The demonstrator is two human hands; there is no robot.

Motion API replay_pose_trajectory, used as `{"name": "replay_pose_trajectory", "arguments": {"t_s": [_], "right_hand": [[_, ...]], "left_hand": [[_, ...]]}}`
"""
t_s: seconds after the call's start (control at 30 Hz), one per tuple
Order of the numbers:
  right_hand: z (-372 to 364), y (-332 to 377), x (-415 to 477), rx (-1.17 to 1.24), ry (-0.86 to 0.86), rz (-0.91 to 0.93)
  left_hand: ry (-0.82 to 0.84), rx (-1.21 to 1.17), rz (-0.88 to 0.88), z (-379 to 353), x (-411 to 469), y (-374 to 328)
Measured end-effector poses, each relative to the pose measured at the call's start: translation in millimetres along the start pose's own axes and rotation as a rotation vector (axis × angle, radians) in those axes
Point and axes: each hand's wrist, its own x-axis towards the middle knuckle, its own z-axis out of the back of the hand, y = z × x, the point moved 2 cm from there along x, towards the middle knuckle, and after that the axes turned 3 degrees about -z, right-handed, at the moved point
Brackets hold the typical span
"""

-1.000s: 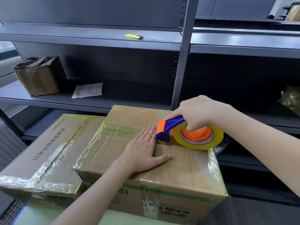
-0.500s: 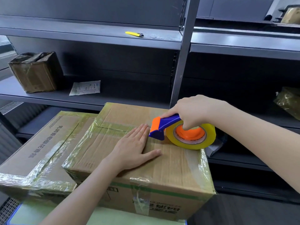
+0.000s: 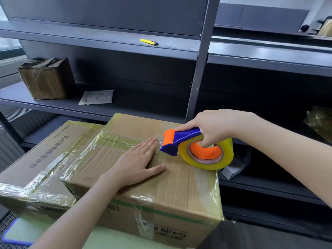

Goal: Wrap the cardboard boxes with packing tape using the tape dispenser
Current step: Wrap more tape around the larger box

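On sealed cardboard box [image 3: 179, 186], left hand [image 3: 136, 164] flat, right hand [image 3: 212, 126] tight around tape dispenser [image 3: 181, 139]

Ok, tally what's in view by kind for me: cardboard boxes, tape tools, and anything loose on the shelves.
Cardboard boxes: 3 (front box, flat box left of it, small crumpled box)
Tape dispenser: 1
Yellow cutter: 1
Paper slip: 1
Total: 6
Not counted, too unclear: wrapped bundle and white packet at right.
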Motion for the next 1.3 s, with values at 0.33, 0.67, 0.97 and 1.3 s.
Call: {"name": "replay_pose_trajectory", "arguments": {"t_s": [0.33, 0.67, 0.97, 1.3], "right_hand": [[-7.2, -40.2, -24.3, 0.072, 0.091, -0.102], [-39.9, -56.2, -47.9, 0.0, 0.087, -0.144], [-58.0, -53.3, -49.4, -0.101, -0.024, -0.149], [-74.1, -71.6, -59.3, 0.151, -0.005, -0.148]], "left_hand": [[-0.011, 0.016, 0.004, -1.6, 0.1, 4.1], [0.045, 0.028, -0.028, 3.9, 7.1, -30.5], [0.026, 0.071, -0.069, -14.4, 28.6, -90.6], [0.016, 0.094, -0.075, -16.4, 24.1, -88.1]]}}
